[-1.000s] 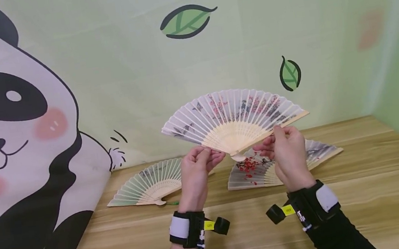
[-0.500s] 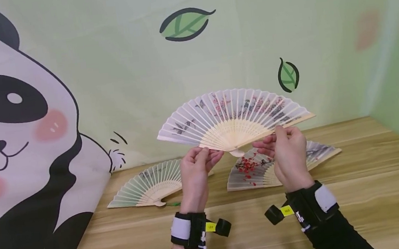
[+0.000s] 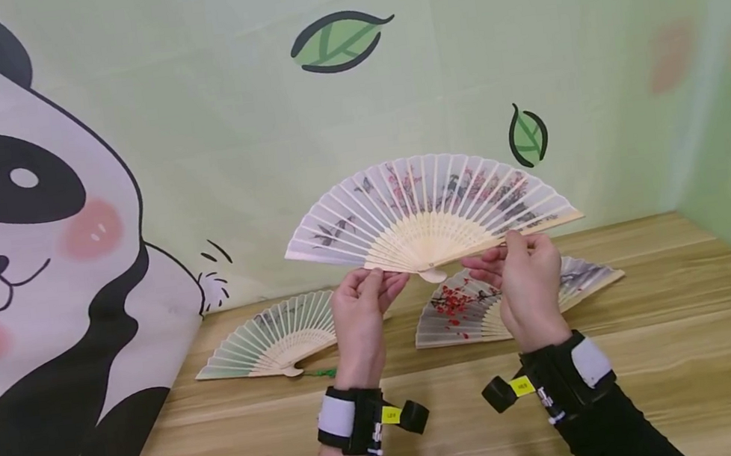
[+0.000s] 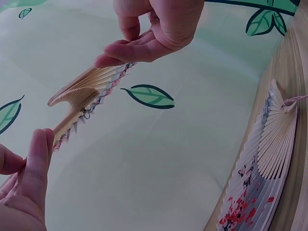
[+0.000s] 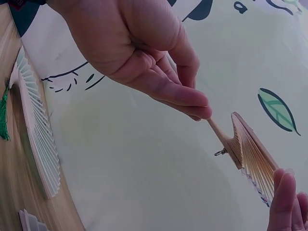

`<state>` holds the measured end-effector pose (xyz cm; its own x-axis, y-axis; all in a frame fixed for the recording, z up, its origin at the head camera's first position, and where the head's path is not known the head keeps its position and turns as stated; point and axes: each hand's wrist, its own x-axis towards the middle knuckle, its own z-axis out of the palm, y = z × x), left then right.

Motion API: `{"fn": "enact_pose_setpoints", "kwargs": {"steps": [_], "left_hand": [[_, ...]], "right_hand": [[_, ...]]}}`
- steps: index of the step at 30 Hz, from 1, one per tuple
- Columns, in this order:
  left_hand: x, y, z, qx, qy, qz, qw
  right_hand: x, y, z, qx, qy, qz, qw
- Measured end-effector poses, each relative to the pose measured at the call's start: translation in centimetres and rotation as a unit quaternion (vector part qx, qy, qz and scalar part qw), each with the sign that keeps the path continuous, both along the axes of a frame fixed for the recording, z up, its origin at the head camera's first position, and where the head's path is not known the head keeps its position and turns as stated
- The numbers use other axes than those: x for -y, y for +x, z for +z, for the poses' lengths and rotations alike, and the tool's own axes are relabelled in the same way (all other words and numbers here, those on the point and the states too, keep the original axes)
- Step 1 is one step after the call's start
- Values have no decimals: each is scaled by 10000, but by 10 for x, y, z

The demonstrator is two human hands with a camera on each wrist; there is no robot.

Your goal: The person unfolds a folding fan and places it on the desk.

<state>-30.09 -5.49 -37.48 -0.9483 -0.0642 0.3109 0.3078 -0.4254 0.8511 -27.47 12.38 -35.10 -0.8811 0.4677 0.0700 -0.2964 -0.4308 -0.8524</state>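
A white folding fan with pink blossoms and grey leaves is spread wide, held up above the table by both hands. My left hand pinches its left outer rib between thumb and fingers. On the other side my right hand pinches the right outer rib. In the left wrist view the fan appears nearly edge-on between both hands, its pivot end toward the camera. A small metal ring hangs at the pivot in the right wrist view.
A green folding fan with a green tassel lies open at the back left of the wooden table. Behind my right hand lies a grey-white fan with red blossoms. A panda-print backdrop stands close behind them.
The held fan has spread somewhat wider, its two outer ends moving apart and its pivot rising slightly. Both hands keep their pinch and have barely moved.
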Motion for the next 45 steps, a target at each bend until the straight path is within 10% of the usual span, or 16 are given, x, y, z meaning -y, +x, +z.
{"fn": "enact_pose_setpoints", "kwargs": {"steps": [22,37,45], "left_hand": [[7,4,-13,469,236,-498,9974],[70,57,-71,1829,-331,-1405,9725],[119,75,-81,2455,-377,-1296,9600]], "right_hand": [[-5,10,-5,612,-393,662,9952],[-2,61,-72,1914,797,1443,9676],[-2,84,-97,2219,1250,1586,9539]]}}
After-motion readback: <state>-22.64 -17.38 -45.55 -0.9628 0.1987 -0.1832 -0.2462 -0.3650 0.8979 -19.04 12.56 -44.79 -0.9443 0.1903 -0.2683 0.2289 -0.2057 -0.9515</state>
